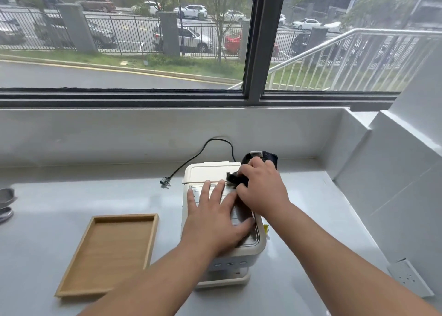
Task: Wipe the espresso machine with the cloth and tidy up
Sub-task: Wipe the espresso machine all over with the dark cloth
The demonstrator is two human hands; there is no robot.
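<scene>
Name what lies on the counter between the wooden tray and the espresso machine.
Nothing: in the head view, only bare counter separates the wooden tray from the espresso machine.

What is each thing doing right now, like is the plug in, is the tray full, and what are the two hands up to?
espresso machine: upright on the counter, unplugged
power cord: plug lies loose on the counter, not in a socket
cloth: dark, bunched up on the machine's top
right hand: grips the cloth
left hand: flat, fingers spread, pressing on the machine's top
wooden tray: empty, flat on the counter
wall socket: nothing plugged in
</scene>
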